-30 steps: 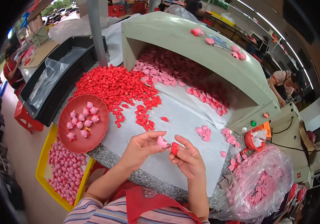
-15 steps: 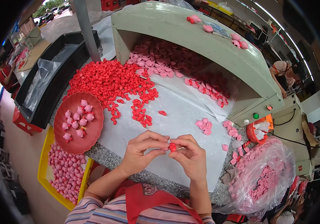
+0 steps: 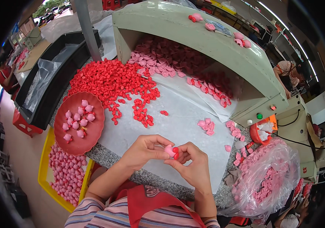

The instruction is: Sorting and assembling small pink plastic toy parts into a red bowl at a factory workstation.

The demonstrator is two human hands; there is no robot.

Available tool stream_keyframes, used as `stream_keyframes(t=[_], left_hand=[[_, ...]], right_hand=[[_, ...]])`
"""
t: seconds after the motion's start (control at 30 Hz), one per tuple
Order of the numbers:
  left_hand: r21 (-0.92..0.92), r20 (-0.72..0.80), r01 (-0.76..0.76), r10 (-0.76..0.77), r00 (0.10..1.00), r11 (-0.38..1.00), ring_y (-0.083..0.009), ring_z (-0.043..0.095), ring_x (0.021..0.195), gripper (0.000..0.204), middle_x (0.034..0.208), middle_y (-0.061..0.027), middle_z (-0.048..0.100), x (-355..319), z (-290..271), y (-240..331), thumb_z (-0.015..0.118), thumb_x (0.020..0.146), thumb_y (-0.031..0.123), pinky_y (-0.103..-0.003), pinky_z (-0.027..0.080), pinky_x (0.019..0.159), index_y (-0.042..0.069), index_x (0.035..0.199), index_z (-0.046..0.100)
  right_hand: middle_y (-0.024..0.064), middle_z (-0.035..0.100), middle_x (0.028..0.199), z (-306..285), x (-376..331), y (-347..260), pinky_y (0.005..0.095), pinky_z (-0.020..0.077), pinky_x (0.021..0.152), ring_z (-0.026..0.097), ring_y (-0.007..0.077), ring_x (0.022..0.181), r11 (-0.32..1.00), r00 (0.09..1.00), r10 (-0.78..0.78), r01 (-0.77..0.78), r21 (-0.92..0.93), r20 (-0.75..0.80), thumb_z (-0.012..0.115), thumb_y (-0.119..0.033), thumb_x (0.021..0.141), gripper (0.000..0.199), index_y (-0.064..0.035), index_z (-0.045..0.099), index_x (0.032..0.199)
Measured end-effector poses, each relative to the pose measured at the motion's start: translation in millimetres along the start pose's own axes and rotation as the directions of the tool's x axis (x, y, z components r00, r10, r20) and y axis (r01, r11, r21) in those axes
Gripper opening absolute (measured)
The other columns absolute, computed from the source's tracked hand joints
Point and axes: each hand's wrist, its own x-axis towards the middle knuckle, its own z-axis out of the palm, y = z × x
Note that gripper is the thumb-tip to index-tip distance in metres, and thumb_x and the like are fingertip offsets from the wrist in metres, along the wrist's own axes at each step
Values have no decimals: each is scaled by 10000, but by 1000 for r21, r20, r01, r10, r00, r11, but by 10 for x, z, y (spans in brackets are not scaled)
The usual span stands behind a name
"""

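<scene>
Pressure is what I'd watch here: the left hand (image 3: 147, 150) has the pink piece (image 3: 169, 150) in a pinch, and the right hand (image 3: 191, 163) grasps the red piece (image 3: 175, 152) at its right side. Both parts are up over the white sheet (image 3: 132, 129), red touching pink, right between the two hands. Whether they're joined yet, I can't tell; the grip covers the contact.

So, the risks. Press unevenly and the red piece could seat crooked, or twist out of that pinch altogether. Squeeze too hard and a small rounded part like this might pop loose, land on the sheet, perhaps roll toward the speckled worktop (image 3: 109, 155) and over its near edge. A drop could get muddled with the pink cluster (image 3: 207, 126) on the right, or the stray red piece (image 3: 164, 113) ahead of the hands.

Look left, too! The red dish (image 3: 92, 133) sits partly over the yellow tray (image 3: 43, 178), with a few pink-and-red pieces in it. A careless left elbow could knock its rim and spill them. And the red heap (image 3: 105, 81) looks loose; a brushing sleeve might send more bits sliding across the sheet.
</scene>
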Motion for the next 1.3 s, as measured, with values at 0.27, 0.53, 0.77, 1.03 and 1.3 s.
stream_keyframes(t=[0.27,0.53,0.77,1.03,1.3], left_hand=[[173,-93,-79,96,991,982,-169,629,837,218,934,-110,631,17,126,-74,608,796,-40,-277,515,749,-46,1012,585],[13,-66,75,-74,995,997,-181,626,879,233,973,-109,620,174,26,-183,606,828,33,-284,513,776,-30,1049,566],[-18,-32,59,-59,998,998,-177,609,928,250,1008,-102,617,205,51,-171,634,824,109,-323,504,813,-5,1037,569],[127,-31,-29,33,999,992,-181,611,924,222,993,-92,620,173,99,-143,634,810,55,-316,506,812,-1,1017,577],[-17,-77,28,-29,997,999,-194,615,927,229,983,-83,618,138,53,-99,613,829,73,-317,506,812,4,1042,565]], right_hand=[[31,560,642,117,-41,50,226,447,486,527,87,514,997,988,11,-23,-75,-156,789,-128,657,260,-28,574,766],[25,564,726,-56,1,143,232,454,541,524,88,599,993,999,20,-24,-117,-28,797,-148,647,327,-18,582,857],[54,592,835,-144,-6,175,236,485,613,585,111,688,997,995,8,-16,-81,-100,767,-122,681,302,-13,607,913],[73,552,879,-79,51,274,258,481,635,570,135,773,990,981,-20,47,133,-195,619,0,785,47,23,595,820],[113,576,792,-679,-218,-151,332,468,612,572,218,689,323,422,-866,58,945,270,725,-141,698,194,1,605,756]])
